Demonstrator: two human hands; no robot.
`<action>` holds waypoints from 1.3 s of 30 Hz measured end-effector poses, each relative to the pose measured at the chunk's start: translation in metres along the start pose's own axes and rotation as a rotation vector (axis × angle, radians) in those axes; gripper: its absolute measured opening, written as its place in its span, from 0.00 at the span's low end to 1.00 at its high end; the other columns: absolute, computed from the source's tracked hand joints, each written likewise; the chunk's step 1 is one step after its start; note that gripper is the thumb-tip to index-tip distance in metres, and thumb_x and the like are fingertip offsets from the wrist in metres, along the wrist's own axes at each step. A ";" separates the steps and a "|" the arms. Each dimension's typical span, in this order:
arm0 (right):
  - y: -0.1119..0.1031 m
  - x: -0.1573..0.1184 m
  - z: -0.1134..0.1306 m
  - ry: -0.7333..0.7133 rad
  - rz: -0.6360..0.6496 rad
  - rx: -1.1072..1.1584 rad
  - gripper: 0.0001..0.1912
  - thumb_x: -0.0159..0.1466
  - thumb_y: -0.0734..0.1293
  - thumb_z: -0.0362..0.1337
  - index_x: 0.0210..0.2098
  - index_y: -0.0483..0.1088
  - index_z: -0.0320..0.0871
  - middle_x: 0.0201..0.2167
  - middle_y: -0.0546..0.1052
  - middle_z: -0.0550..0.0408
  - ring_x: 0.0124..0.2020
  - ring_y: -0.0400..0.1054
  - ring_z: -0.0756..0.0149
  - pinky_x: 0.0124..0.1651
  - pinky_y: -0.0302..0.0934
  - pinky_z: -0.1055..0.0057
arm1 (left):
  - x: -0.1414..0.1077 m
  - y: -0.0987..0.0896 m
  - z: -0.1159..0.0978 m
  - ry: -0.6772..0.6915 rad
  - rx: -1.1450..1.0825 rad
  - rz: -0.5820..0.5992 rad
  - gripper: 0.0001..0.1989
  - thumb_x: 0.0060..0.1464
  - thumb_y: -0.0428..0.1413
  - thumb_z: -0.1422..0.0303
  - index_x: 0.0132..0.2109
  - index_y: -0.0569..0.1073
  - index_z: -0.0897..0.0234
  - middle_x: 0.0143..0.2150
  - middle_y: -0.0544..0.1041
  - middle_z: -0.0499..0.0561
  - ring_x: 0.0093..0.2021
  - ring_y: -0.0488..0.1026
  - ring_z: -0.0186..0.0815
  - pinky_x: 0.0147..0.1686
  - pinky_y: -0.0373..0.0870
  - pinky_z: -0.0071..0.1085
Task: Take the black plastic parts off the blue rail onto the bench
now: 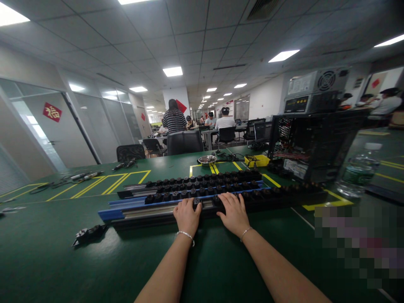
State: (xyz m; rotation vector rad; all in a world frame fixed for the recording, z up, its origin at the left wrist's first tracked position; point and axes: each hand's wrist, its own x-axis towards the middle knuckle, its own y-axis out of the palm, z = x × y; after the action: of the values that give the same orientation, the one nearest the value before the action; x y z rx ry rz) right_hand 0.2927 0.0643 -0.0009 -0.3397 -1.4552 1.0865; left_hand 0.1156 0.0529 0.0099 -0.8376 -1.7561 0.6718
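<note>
Both hands down at frame centre: left hand [187,215] and right hand [234,212] rest fingers-first on the nearest rail [202,206] of black knobs; whether they grip anything I cannot tell. More rails [189,185] lie just behind. A bowl [207,160] and yellow tray [257,160] sit beyond; a PC case [312,143] and bottle [358,172] crowd the right. A black clip [88,234] lies lower left.

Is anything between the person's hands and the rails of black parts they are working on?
Nothing visible. Both the left hand and the right hand already rest on the nearest rail of black parts, with only bare green table around the forearms.
</note>
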 end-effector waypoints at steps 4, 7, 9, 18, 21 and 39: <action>0.000 0.000 0.000 0.001 -0.003 0.013 0.25 0.56 0.62 0.40 0.53 0.60 0.46 0.52 0.67 0.52 0.56 0.53 0.58 0.62 0.32 0.51 | 0.000 0.000 0.001 0.004 0.010 0.001 0.17 0.53 0.48 0.58 0.46 0.71 0.58 0.44 0.73 0.51 0.46 0.66 0.40 0.47 0.54 0.41; 0.000 0.000 0.000 0.003 -0.001 0.012 0.24 0.56 0.62 0.39 0.53 0.60 0.47 0.52 0.67 0.52 0.56 0.53 0.58 0.62 0.32 0.51 | 0.000 0.000 0.001 0.000 0.015 0.001 0.17 0.53 0.48 0.58 0.46 0.71 0.58 0.44 0.73 0.51 0.46 0.66 0.39 0.47 0.54 0.41; 0.000 0.000 0.000 0.002 0.000 0.008 0.24 0.56 0.62 0.40 0.53 0.60 0.47 0.52 0.67 0.52 0.56 0.53 0.58 0.61 0.32 0.50 | 0.000 -0.001 0.001 -0.006 0.016 0.007 0.17 0.53 0.48 0.58 0.46 0.71 0.58 0.45 0.73 0.51 0.46 0.66 0.39 0.47 0.54 0.41; -0.001 0.000 0.000 0.001 0.005 0.008 0.24 0.56 0.62 0.39 0.53 0.60 0.46 0.53 0.67 0.52 0.57 0.53 0.58 0.62 0.32 0.51 | 0.000 -0.002 0.001 -0.030 0.020 0.027 0.17 0.53 0.48 0.58 0.47 0.71 0.58 0.46 0.73 0.52 0.47 0.65 0.40 0.47 0.53 0.40; -0.001 0.000 0.000 0.001 0.008 0.008 0.24 0.56 0.62 0.39 0.53 0.60 0.47 0.53 0.66 0.52 0.57 0.53 0.57 0.62 0.32 0.51 | 0.000 -0.002 0.002 -0.015 0.020 0.003 0.17 0.53 0.48 0.58 0.46 0.71 0.58 0.45 0.73 0.52 0.46 0.65 0.40 0.47 0.54 0.40; -0.001 0.000 0.000 0.002 0.009 0.016 0.24 0.56 0.62 0.40 0.53 0.60 0.46 0.53 0.66 0.51 0.57 0.53 0.57 0.61 0.31 0.50 | 0.000 0.000 0.006 -0.006 0.018 -0.049 0.16 0.52 0.49 0.59 0.44 0.72 0.59 0.43 0.74 0.51 0.45 0.66 0.39 0.48 0.52 0.41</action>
State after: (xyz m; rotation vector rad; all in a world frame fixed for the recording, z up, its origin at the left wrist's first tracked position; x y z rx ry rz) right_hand 0.2928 0.0637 -0.0002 -0.3355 -1.4436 1.1043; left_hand 0.1097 0.0530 0.0077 -0.7785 -1.7679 0.6566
